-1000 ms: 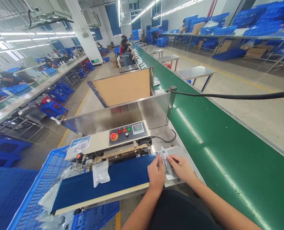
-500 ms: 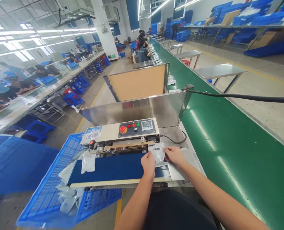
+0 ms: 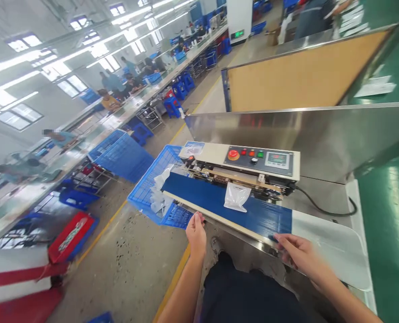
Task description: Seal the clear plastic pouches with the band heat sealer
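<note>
A white plastic pouch (image 3: 236, 197) hangs from the sealing band of a continuous band sealer (image 3: 241, 161), its lower part lying over the blue conveyor belt (image 3: 199, 190). Beside the belt's front edge is my left hand (image 3: 197, 235), its fingers curled together with no item visible in them. Nearer the belt's right end, my right hand (image 3: 297, 251) has its thumb and fingers somewhat apart and holds nothing that I can see. Neither hand touches the pouch.
Past the belt's left end, a blue plastic basket (image 3: 142, 193) holds several white pouches (image 3: 161, 199). A metal plate (image 3: 330, 246) adjoins the belt's right end, beside a green conveyor (image 3: 388, 215). Behind the sealer rises a steel panel (image 3: 253, 128). People sit at a long bench (image 3: 119, 112).
Both hands have let go of the pouch and drawn back toward me. The pouch is now in the sealer, and the earlier one at the belt's left end is gone. My view has swung left.
</note>
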Tool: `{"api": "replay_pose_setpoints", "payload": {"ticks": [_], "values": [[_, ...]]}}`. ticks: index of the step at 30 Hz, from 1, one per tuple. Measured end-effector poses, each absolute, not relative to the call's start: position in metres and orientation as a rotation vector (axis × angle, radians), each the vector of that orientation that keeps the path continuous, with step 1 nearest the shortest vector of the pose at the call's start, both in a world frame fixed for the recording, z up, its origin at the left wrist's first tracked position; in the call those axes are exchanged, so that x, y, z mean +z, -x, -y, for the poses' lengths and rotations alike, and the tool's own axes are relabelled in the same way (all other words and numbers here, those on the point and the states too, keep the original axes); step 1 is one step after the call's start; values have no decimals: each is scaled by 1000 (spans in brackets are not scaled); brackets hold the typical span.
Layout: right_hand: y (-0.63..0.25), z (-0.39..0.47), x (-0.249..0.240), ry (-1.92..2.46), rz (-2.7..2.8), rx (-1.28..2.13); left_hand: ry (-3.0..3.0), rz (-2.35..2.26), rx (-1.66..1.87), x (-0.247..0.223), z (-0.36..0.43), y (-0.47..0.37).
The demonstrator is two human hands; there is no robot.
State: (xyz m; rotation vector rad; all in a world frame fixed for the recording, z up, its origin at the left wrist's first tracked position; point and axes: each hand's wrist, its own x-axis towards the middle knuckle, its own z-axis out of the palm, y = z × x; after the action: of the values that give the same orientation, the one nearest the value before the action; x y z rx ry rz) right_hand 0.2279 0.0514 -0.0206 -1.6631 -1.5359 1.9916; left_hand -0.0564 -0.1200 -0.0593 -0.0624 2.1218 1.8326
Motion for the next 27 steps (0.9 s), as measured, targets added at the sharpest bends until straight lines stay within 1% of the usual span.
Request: {"api": "replay_pose_setpoints", "payload": {"ticks": [4, 7, 10, 15, 20, 24, 27], "values": [[-200, -19, -26, 1634, 1779, 1998, 493, -2124, 1849, -91, 194, 90], [-162, 10, -32, 1580, 1924, 2015, 646, -2099, 1868, -116, 233, 120], [-110, 48, -46, 1584, 2000, 2031, 694, -2048, 1876, -136, 264, 161], [-19, 116, -75, 1624, 2150, 2049, 612, -1957, 1865, -162, 306, 244], [29, 138, -89, 1683, 2381, 2127, 505, -1910, 1763, -179, 312, 315], [40, 128, -108, 1843, 2359, 1997, 296, -1977, 1627, -190, 285, 357], [44, 126, -132, 1921, 2284, 1950, -49, -2070, 1523, -194, 267, 388]]}}
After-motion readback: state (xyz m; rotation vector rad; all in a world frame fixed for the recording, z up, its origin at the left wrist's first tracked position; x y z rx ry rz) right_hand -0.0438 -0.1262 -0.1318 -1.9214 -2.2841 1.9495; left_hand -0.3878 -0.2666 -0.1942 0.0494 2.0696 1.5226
